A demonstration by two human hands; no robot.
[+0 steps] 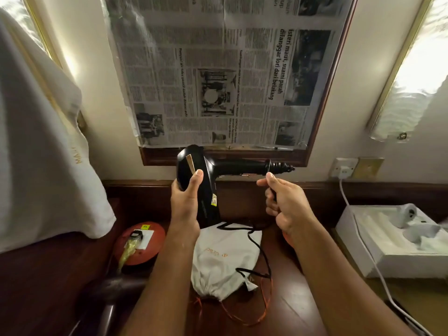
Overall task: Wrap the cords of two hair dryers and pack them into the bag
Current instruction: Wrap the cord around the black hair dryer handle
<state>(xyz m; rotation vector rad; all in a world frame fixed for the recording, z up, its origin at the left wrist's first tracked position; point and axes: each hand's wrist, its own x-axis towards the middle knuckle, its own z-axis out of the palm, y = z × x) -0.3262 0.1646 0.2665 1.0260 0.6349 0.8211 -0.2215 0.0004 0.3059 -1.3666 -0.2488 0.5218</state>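
Around me on the dark wooden counter (pixel 286 309) an orange round object (pixel 143 243) lies at the left and an open white box (pixel 392 241) with a white device inside stands at the right; a newspaper (pixel 218 73) covers the framed mirror on the wall in front. The white drawstring bag (pixel 223 260) lies flat below my hands, its orange string loose. My left hand (pixel 185 197) grips the black hair dryer (pixel 198 175) by its body, above the bag. My right hand (pixel 282 200) has its fingers curled around the black cord (pixel 257 246), which hangs down across the bag.
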